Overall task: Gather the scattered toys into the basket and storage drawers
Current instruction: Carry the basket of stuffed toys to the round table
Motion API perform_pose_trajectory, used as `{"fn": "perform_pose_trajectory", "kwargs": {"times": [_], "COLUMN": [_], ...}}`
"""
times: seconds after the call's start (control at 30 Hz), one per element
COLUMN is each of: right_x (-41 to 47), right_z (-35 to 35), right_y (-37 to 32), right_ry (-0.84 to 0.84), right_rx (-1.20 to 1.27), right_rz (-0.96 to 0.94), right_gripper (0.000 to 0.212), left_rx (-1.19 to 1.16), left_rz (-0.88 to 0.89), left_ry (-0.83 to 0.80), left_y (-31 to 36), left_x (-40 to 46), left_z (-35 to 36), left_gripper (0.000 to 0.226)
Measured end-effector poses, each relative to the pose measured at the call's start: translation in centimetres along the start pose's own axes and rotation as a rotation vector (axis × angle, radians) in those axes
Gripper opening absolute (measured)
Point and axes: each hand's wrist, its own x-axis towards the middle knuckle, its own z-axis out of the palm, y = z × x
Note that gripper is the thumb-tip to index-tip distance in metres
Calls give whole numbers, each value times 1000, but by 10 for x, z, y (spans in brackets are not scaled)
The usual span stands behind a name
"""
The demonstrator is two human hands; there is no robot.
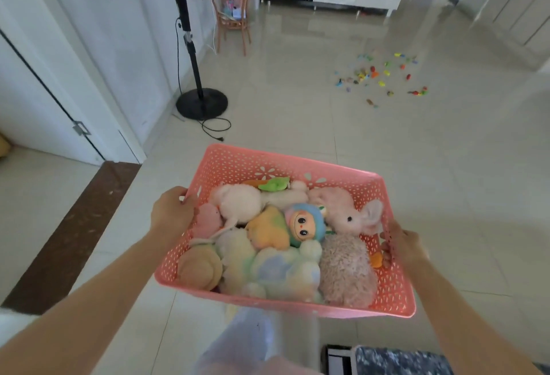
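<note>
Tiled floor (297, 112), fan stand at left. Left hand (172, 213) and right hand (401, 245) each grip a side rim of the pink basket (285, 304), full of plush toys. Small toys (381, 76), blurred, lie scattered well ahead, right of centre, nearer the right hand.

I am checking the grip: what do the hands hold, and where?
Both hold the pink basket: left hand on its left rim, right hand on its right rim.
</note>
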Motion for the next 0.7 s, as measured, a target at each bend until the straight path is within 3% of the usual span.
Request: {"fn": "perform_pose_trajectory", "kwargs": {"times": [0.33, 0.7], "right_x": [92, 300], "right_z": [67, 123], "right_y": [-105, -244], "right_ry": [105, 86], "right_rx": [64, 145], "right_rz": [80, 98], "right_gripper": [53, 48], "left_rx": [119, 129], "left_rz": [74, 63], "left_ry": [-62, -61], "left_y": [82, 165], "left_x": [192, 406], "left_z": [10, 87], "left_gripper": [17, 16]}}
